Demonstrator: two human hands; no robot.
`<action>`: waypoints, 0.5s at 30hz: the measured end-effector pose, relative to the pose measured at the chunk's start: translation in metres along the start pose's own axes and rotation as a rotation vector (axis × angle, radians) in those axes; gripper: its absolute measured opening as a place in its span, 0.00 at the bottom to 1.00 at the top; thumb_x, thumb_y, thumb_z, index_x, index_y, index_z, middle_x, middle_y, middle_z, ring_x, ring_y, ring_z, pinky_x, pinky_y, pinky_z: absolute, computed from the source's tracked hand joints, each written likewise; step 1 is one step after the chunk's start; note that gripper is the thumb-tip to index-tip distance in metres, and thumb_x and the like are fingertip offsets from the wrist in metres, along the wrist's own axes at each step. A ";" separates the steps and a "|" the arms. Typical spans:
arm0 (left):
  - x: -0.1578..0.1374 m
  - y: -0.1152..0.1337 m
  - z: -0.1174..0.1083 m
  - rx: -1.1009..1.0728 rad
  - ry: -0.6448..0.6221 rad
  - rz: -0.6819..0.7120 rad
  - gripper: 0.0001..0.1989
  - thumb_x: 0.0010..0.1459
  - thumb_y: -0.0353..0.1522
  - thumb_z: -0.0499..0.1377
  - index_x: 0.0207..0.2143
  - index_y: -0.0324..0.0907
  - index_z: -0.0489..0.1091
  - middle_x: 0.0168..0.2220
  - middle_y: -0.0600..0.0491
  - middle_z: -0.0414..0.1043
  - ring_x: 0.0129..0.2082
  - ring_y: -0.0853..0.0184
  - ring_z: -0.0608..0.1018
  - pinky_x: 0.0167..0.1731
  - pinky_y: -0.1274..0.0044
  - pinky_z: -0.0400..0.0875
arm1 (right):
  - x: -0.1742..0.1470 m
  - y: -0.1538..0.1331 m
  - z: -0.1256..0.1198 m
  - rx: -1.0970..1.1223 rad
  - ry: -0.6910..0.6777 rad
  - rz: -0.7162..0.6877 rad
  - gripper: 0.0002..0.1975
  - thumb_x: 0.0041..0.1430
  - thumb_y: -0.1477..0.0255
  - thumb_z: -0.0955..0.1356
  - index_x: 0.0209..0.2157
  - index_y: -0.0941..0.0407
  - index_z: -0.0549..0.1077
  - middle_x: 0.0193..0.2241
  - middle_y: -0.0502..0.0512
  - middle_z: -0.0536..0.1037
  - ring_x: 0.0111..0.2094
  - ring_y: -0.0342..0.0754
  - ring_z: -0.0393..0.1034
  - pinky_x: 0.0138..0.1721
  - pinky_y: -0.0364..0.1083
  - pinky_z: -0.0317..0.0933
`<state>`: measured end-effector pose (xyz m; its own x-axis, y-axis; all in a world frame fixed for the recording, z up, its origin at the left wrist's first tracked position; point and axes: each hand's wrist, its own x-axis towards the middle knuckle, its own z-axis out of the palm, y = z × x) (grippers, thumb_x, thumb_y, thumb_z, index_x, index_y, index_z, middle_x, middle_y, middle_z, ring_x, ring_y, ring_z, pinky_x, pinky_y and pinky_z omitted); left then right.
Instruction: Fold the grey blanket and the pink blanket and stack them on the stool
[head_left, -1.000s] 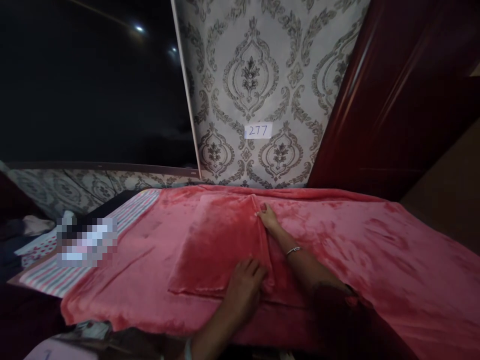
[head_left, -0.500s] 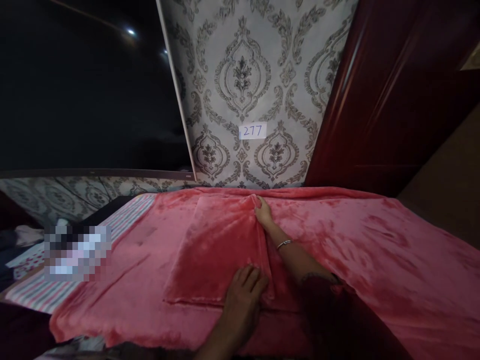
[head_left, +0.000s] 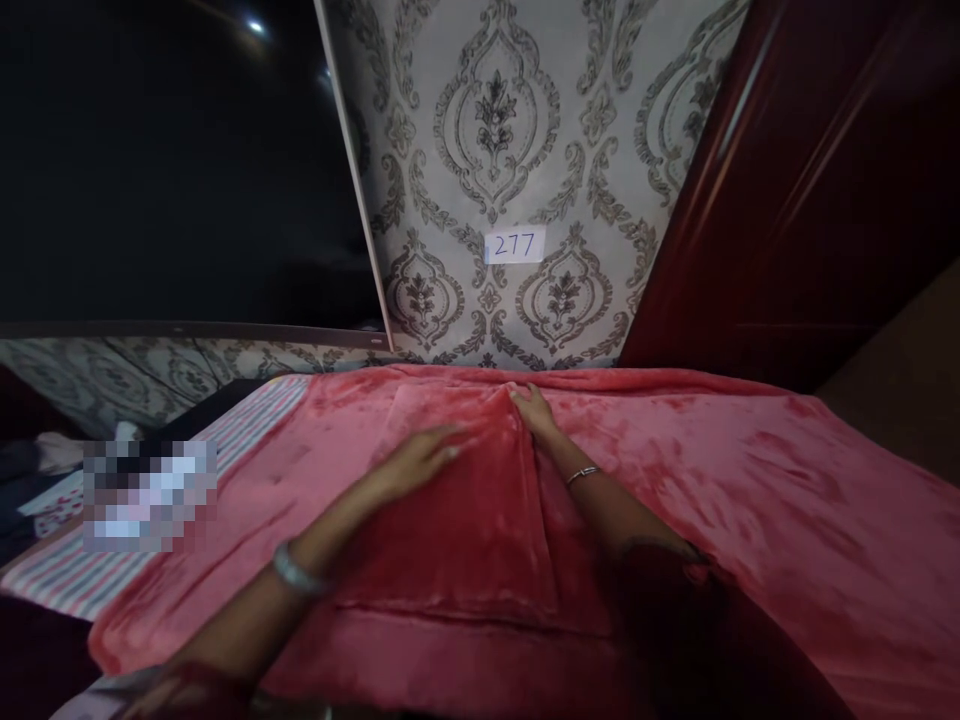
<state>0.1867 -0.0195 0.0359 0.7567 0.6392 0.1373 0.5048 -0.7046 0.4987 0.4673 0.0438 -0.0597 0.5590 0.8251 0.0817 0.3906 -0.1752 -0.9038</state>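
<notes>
A folded red plush cloth [head_left: 457, 530] lies on a pink-red plush blanket [head_left: 675, 450] of much the same colour. At the far right corner of the folded cloth, my right hand [head_left: 534, 412] has its fingers and thumb closed on the fabric, which rises into a small peak there. My left hand [head_left: 420, 458] is over the upper middle of the folded cloth, fingers stretched out and slightly blurred. It holds nothing; whether it touches the cloth I cannot tell.
Behind the blanket stands a patterned wall with a white label [head_left: 514, 245] reading 277. A large black screen [head_left: 180, 180] is at the left, a dark red glossy panel [head_left: 780, 200] at the right. A striped cloth [head_left: 251, 430] shows at the blanket's left edge, beside a blurred-out patch.
My left hand has left the near edge of the folded cloth and moved up and left over its upper part. My right hand keeps its hold at the far corner.
</notes>
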 end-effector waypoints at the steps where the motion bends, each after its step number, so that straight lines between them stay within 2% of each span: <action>1: 0.023 -0.014 -0.007 0.084 0.002 -0.114 0.26 0.68 0.39 0.49 0.64 0.40 0.67 0.66 0.45 0.67 0.65 0.60 0.70 0.65 0.67 0.62 | 0.000 -0.001 0.000 -0.006 0.000 -0.010 0.33 0.62 0.62 0.68 0.66 0.57 0.64 0.59 0.65 0.74 0.59 0.57 0.70 0.61 0.54 0.62; 3: 0.063 -0.040 -0.010 0.271 -0.028 -0.308 0.29 0.69 0.39 0.48 0.67 0.37 0.61 0.70 0.42 0.59 0.69 0.59 0.64 0.67 0.66 0.58 | -0.001 -0.002 0.002 -0.008 -0.001 -0.036 0.33 0.61 0.65 0.69 0.66 0.54 0.63 0.59 0.62 0.74 0.59 0.55 0.70 0.61 0.54 0.62; 6: 0.097 -0.069 0.003 0.374 -0.045 -0.418 0.31 0.69 0.42 0.48 0.69 0.37 0.57 0.72 0.38 0.52 0.72 0.52 0.56 0.68 0.53 0.51 | -0.004 0.003 0.006 -0.017 0.001 -0.094 0.32 0.60 0.73 0.67 0.66 0.53 0.64 0.58 0.59 0.75 0.59 0.53 0.70 0.60 0.52 0.63; 9: 0.103 -0.090 0.022 0.437 -0.001 -0.463 0.32 0.69 0.44 0.46 0.70 0.39 0.55 0.73 0.38 0.48 0.74 0.49 0.51 0.66 0.44 0.46 | -0.008 0.015 0.010 -0.030 0.014 -0.144 0.33 0.58 0.78 0.64 0.66 0.54 0.65 0.57 0.60 0.76 0.55 0.53 0.73 0.59 0.50 0.64; 11: 0.100 -0.100 0.031 0.491 0.036 -0.472 0.33 0.70 0.46 0.44 0.71 0.40 0.53 0.74 0.39 0.47 0.74 0.51 0.50 0.66 0.44 0.46 | -0.009 0.022 0.012 -0.020 0.024 -0.155 0.33 0.58 0.79 0.63 0.66 0.56 0.65 0.57 0.61 0.76 0.54 0.52 0.73 0.59 0.50 0.64; 15: 0.098 -0.109 0.037 0.530 0.045 -0.462 0.34 0.70 0.47 0.43 0.71 0.40 0.53 0.74 0.40 0.48 0.73 0.52 0.52 0.67 0.47 0.49 | -0.001 0.025 0.010 -0.001 0.024 -0.131 0.33 0.58 0.77 0.65 0.66 0.58 0.65 0.60 0.62 0.74 0.59 0.52 0.69 0.61 0.49 0.61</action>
<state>0.2206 0.1087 -0.0366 0.4036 0.9134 0.0528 0.9135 -0.4055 0.0318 0.4688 0.0438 -0.0865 0.5202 0.8281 0.2090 0.4621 -0.0671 -0.8843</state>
